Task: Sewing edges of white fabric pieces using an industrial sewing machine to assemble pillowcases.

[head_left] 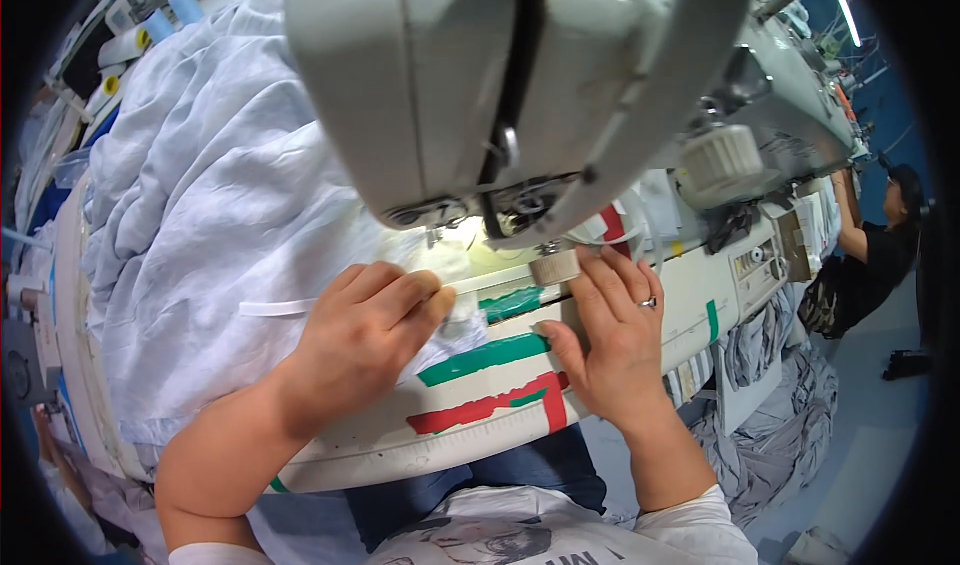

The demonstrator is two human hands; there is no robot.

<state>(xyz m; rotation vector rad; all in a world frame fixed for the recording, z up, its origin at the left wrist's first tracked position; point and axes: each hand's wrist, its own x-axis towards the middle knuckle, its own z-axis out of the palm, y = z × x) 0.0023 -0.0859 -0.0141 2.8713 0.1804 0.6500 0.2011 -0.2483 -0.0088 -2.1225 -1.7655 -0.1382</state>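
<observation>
A sewing machine (pixel 360 75) fills the upper middle, its lamp lighting the needle area. White fabric (pixel 230 205) lies in loose folds on the left, reaching toward the needle. My left hand (pixel 375 325) is closed with fingertips pinched at the fabric's edge, in front of the needle area. A narrow white strip (pixel 275 309) sticks out on the left of that hand and shows again to its right. My right hand (pixel 615 335) rests on the machine bed, fingers stretched and thumb apart. Its fingertips are beside a ribbed round knob (pixel 555 266); nothing shows in its grasp.
Green tape (pixel 485 358) and red tape (pixel 480 407) mark the table front. A control panel (pixel 760 267) sits at the right. Thread spools (pixel 125 47) stand at the far left. Grey cloth (pixel 790 435) is heaped at lower right. Another person (pixel 870 265) is at the far right.
</observation>
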